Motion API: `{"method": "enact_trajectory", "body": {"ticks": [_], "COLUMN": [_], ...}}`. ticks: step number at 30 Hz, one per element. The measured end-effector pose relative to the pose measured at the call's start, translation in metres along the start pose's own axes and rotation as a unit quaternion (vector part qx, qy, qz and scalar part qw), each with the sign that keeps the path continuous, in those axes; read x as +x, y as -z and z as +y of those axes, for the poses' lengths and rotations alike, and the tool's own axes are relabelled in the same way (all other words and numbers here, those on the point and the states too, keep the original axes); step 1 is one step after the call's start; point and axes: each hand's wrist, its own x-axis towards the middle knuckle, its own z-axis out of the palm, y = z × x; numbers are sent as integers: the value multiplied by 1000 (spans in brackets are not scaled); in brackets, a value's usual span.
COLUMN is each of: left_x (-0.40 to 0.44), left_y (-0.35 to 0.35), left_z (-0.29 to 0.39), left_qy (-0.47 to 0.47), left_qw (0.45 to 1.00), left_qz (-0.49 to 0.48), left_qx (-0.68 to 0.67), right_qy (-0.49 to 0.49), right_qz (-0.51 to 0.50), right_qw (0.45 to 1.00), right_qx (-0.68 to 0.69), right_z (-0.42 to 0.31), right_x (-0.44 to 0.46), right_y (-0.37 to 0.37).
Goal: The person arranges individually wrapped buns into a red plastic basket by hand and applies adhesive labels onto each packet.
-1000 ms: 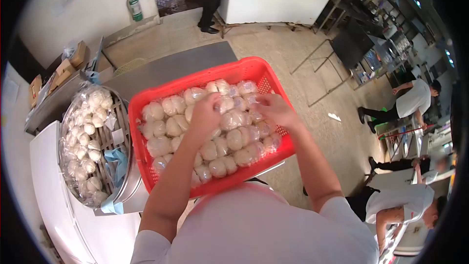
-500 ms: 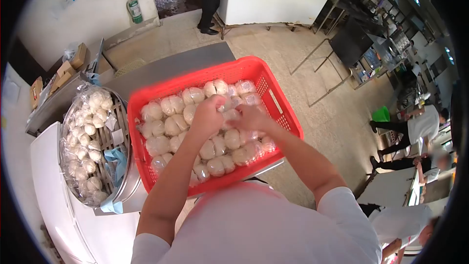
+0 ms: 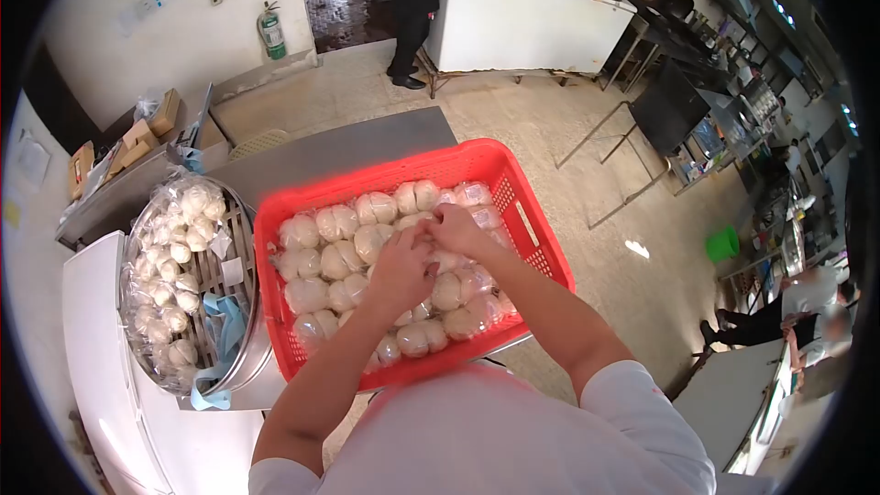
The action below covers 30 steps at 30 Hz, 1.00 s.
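A red plastic crate [image 3: 275, 293] holds rows of pale round buns [image 3: 341, 259] packed in clear bags. My left hand [image 3: 403, 268] is low in the middle of the crate, thumb and fingers curved round a bag of buns that it mostly covers. Right beside it, my right hand [image 3: 458, 231] has its fingers bent onto the same bag, near the back rows. Some packs toward the right side carry printed labels. What lies directly under my palms is hidden.
Left of the crate, a round steamer tray [image 3: 240, 229] bears more bagged buns [image 3: 170, 266] and a blue cloth strip [image 3: 223, 325]. Behind it is a grey table [image 3: 367, 139]. A person in black [image 3: 412, 18] stands by a white chest freezer [image 3: 522, 14]. Other people are at the right.
Both hands have gone down slightly among the packs, and the left fingers now spread further over the buns. The camera view has shifted a little. People at the right have moved.
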Motion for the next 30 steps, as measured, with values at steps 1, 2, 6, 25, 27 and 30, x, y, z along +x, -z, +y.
{"method": "enact_trajectory", "body": {"ticks": [1, 2, 6, 25, 27, 30], "left_x": [0, -1, -2, 0, 0, -5], "left_y": [3, 0, -6, 5, 1, -7], "left_z": [3, 0, -12, -29, -32, -30], "left_qy": [-22, -8, 45, 54, 55, 26], "left_qw": [998, 999, 997, 988, 988, 992], "left_qz": [28, 12, -44, -105, -103, -70], "left_qx": [42, 44, 39, 98, 101, 100], "right_qy": [6, 12, -87, -81, -77, -37], "right_qz": [3, 4, 31, -87, -117, -69], "right_qw": [999, 998, 974, 990, 989, 992], "right_qx": [34, 67, 207, -79, -57, -103], "right_z": [-6, -8, -5, -27, -27, -23], "right_x": [-4, -11, 20, -49, -74, -78], "right_y": [4, 12, 21, 52, 41, 17]}}
